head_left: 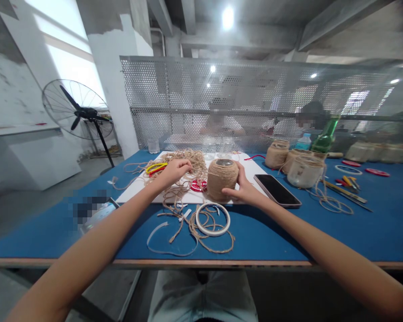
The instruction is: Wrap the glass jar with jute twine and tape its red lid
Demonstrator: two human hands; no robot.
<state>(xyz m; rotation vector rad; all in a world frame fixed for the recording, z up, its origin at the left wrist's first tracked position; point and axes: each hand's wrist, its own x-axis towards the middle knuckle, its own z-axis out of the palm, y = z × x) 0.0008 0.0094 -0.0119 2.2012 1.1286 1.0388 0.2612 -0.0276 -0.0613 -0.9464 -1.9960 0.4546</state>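
My right hand (243,188) grips the side of a jar (221,181) wrapped in brown twine, its thumb across the front. The jar stands upright over the near part of a white board (251,174), its round top showing. To its left, my left hand (180,169) is closed in a pinch with a strand of twine that seems to run toward the jar; the fingertips are partly hidden. Behind that hand lies a tangled heap of twine (199,157). Yellow-handled scissors (156,168) lie beside my left wrist, and a red ring (198,185) lies left of the jar.
A white tape roll (213,219) rests on loose twine near the front edge. Right of the board are a phone (277,190), a partly wrapped glass jar (305,172), wrapped jars (277,154), a green bottle (325,134) and tools (349,182). A perforated metal screen (174,98) stands behind.
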